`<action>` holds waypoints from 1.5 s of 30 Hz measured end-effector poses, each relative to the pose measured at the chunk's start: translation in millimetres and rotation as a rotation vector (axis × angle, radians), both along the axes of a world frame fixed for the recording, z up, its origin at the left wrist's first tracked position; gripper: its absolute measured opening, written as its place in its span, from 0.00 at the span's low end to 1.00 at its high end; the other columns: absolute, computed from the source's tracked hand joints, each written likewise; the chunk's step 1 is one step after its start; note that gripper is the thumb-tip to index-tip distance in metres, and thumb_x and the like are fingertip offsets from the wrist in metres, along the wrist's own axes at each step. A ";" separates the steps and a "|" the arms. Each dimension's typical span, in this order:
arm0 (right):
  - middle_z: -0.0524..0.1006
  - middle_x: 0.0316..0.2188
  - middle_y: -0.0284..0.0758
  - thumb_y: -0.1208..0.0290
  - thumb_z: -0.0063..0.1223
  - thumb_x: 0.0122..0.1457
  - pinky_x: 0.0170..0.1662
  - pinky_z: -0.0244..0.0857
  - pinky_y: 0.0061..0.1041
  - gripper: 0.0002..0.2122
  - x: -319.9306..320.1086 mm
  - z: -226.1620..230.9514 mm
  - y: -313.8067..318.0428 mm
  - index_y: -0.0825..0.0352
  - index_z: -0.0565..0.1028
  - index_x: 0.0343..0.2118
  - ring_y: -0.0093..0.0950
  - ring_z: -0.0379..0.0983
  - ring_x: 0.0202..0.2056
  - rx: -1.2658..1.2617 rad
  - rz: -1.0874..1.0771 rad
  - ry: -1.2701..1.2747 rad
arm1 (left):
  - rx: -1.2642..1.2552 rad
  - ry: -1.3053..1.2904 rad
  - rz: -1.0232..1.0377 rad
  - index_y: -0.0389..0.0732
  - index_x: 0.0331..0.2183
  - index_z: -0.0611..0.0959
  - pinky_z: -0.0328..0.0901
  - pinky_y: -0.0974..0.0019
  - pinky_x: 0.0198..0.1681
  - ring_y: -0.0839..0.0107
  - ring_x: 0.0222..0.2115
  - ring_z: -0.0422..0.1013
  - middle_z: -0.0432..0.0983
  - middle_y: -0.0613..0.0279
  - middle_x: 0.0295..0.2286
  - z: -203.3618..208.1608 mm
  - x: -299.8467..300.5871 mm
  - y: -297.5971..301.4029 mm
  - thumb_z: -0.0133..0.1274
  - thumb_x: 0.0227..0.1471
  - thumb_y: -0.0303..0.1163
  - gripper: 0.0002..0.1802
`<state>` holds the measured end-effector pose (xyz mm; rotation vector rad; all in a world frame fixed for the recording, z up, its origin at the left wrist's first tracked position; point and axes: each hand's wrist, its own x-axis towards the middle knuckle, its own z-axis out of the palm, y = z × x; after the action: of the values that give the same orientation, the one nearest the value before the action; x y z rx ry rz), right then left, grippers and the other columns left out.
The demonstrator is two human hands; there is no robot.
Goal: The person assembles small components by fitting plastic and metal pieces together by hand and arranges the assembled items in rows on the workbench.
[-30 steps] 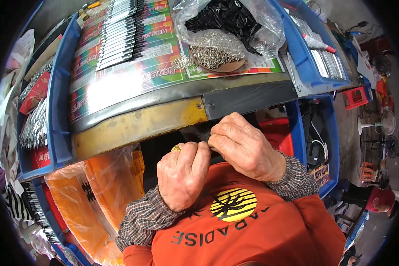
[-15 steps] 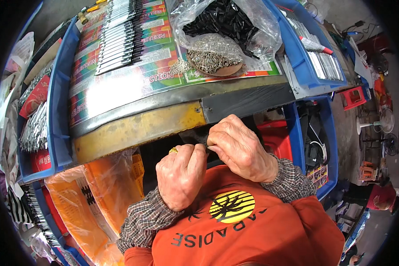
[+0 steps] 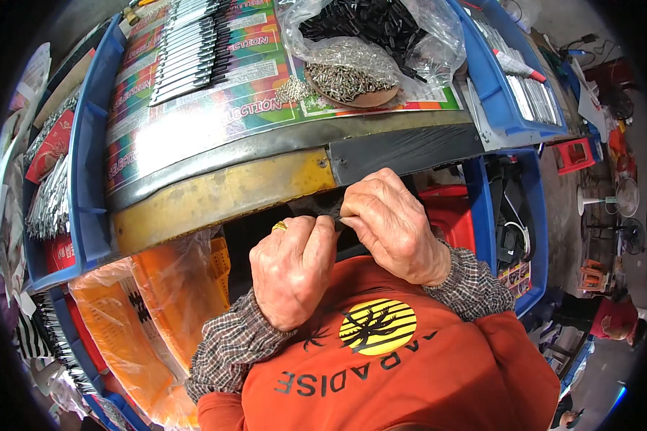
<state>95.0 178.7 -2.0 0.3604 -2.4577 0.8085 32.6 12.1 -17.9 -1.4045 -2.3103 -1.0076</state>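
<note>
Workbench (image 3: 226, 197): yellow and black along its front.
Left hand (image 3: 293, 267): just in front of the workbench, fingers curled and bunched, tips pinching; thumb hidden.
Right hand (image 3: 395, 228): near the workbench's black stretch, thumb and forefinger pressed together.
Small dark piece (image 3: 338, 221): between both hands' fingertips, in front of the workbench, mostly hidden.
Slim silver rods (image 3: 185, 54): rowed on the workbench's left.
Small metal parts (image 3: 346, 82): heaped on the workbench beside black parts (image 3: 359, 25).

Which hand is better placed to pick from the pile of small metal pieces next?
Probably the right hand: it sits farther forward, nearer the table edge and the pile of small metal pieces. The left hand is farther back and off to the left.
</note>
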 end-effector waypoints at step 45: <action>0.71 0.32 0.36 0.76 0.62 0.44 0.42 0.62 0.34 0.11 -70.2 7.5 68.5 0.67 0.77 0.33 0.36 0.65 0.38 0.206 -0.228 0.023 | 0.003 -0.155 0.040 0.35 0.32 0.79 0.66 0.61 0.24 0.58 0.23 0.72 0.74 0.54 0.25 10.6 -20.6 -8.4 0.60 0.37 0.18 0.14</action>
<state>24.8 247.1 5.4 0.1565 -2.5093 0.4556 12.0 3.7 -7.4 -1.3162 -2.4343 -1.1449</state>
